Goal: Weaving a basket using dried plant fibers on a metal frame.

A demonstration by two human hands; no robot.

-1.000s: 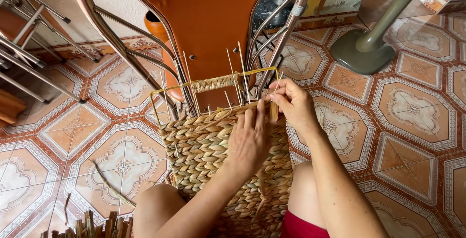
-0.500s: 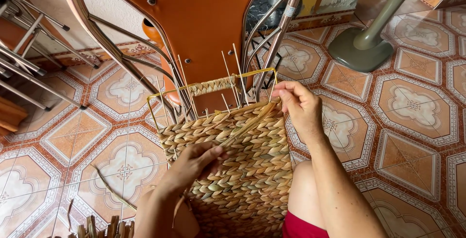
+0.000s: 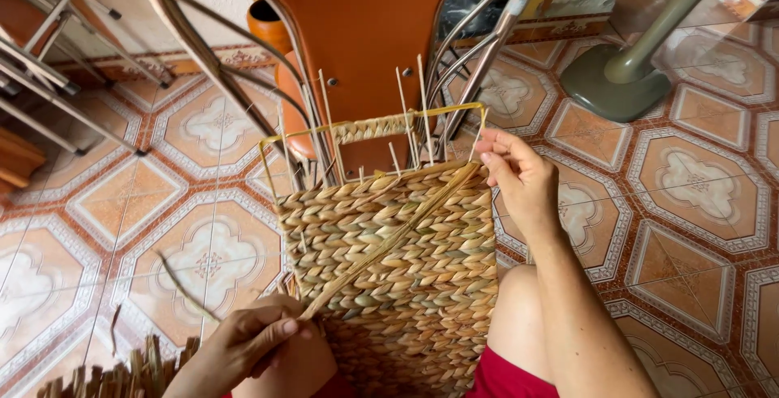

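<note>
A loose straw strand was pinched taut by the left hand across the half-woven basket resting on the lap. At the yellow wire frame, its upper end was gripped by the right hand. Weaving seemed under way; tucking between the upright stakes would likely be called for next.

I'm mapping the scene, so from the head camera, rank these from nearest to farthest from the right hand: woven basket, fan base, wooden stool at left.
From the right hand:
1. Woven basket, touching it.
2. Fan base, upper right.
3. Wooden stool, far left edge.

One woven basket, two hands
</note>
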